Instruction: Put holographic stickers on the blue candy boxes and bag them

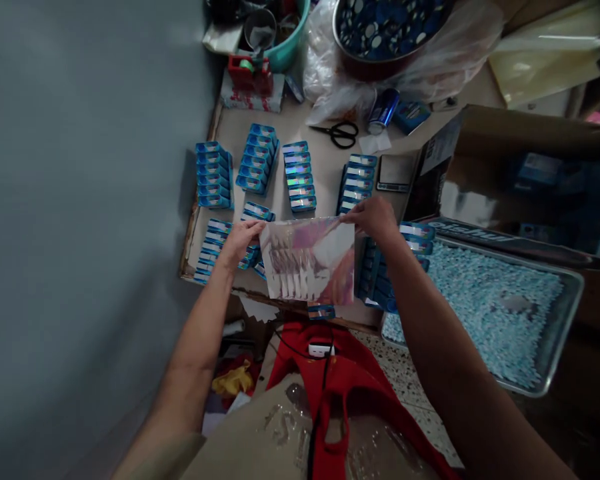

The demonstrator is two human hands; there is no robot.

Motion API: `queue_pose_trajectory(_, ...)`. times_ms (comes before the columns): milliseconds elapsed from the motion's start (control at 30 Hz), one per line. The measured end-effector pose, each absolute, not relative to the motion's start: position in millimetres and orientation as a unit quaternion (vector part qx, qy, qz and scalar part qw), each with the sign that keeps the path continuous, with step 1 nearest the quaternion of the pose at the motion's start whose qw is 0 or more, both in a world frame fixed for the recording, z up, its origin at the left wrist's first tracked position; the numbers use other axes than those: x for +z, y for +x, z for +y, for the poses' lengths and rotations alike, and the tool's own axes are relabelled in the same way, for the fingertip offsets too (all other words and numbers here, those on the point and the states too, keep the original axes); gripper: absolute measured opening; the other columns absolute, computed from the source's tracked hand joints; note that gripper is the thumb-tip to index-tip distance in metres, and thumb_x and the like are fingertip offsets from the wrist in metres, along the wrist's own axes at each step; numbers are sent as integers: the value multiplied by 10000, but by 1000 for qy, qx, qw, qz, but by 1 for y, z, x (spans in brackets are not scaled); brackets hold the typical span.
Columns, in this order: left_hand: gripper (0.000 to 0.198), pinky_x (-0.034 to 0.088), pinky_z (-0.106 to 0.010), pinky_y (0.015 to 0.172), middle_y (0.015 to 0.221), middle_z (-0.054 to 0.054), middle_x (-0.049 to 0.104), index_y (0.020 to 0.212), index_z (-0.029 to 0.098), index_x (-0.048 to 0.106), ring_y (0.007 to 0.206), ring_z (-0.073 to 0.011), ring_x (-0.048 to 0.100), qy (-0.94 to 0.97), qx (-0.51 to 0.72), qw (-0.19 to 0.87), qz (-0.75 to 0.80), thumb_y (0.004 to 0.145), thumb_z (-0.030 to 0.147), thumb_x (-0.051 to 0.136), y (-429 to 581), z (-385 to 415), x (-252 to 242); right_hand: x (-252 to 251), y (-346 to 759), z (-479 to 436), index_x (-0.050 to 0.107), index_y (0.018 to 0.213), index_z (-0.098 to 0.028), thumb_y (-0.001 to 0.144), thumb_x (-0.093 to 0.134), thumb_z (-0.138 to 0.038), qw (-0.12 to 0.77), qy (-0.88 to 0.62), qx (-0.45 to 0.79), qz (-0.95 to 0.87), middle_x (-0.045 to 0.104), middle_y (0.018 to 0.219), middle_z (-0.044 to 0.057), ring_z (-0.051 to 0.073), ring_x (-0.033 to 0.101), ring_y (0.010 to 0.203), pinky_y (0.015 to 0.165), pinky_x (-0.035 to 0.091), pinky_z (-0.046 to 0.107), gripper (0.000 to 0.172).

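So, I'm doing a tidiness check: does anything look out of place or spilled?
One blue box sits by the near edge of the table, away from the neat box rows beyond, so it looks stray, though the shiny sheet between the left hand and right hand may hide neighbours. No spill stands out.

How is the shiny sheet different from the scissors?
The shiny sheet is silvery with pink patches; the scissors have black handles. The sheet is held between the left hand and right hand, while the scissors lie on the table, with no hand touching them. The sheet looks larger than the scissors. Both are in front of the person.
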State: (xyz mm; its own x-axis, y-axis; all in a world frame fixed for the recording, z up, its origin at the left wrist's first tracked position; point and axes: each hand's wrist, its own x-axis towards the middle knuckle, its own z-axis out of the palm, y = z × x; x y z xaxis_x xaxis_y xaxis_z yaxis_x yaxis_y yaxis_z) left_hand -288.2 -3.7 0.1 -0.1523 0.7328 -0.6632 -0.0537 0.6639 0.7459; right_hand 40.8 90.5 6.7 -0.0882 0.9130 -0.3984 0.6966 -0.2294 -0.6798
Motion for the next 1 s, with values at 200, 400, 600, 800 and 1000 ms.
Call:
queue_pose_trajectory(200, 481, 531, -266, 665, 719, -24, 718, 785, 141, 760, 657, -145, 640, 165, 429, 547, 699, 510, 488, 949, -265, -7, -22, 8, 22, 102, 755, 738, -102, 815, 822, -386, -30, -726, 292, -622, 661, 677, 134, 255, 636, 767, 782, 417, 431, 302)
queue_pose_trajectory(400, 484, 514, -245, 605, 649, 6, 671, 745, 147, 732, 600, -123, 605, 139, 444, 540, 701, 525, 520, 948, -251, -10, -27, 7, -22, 57, 695, 1217, -162, 918, 684, -186, 72, -660, 196, -721, 646, 1286, 196, 318, 542, 1194, 969, 429, 446, 300)
queue_pose_trajectory(600, 448, 525, -254, 618, 669, -28, 706, 800, 131, 775, 653, -162, 656, 177, 405, 570, 693, 622, 524, 896, -255, -10, -17, -17, -98, 20, 672, 1323, -185, 994, 517, -185, 159, -503, 297, -796, 686, 1262, 130, 282, 583, 1106, 1002, 481, 405, 363)
queue_pose_trajectory(800, 285, 542, -268, 670, 687, -34, 718, 845, 138, 815, 710, -180, 668, 231, 397, 516, 723, 735, 401, 806, -249, -11, -24, -31, -117, 10, 705, 1303, -179, 1033, 498, -215, 119, -494, 251, -824, 729, 1221, 135, 296, 569, 1096, 1016, 467, 419, 342)
queue_pose_trajectory(1000, 245, 552, -262, 714, 735, -46, 751, 819, 148, 829, 776, -190, 672, 279, 407, 461, 738, 757, 378, 773, -243, -16, -30, -43, -116, -15, 546, 1501, -80, 1033, 388, -129, 140, -500, 279, -808, 577, 1521, 191, 309, 526, 1342, 1174, 411, 478, 496)
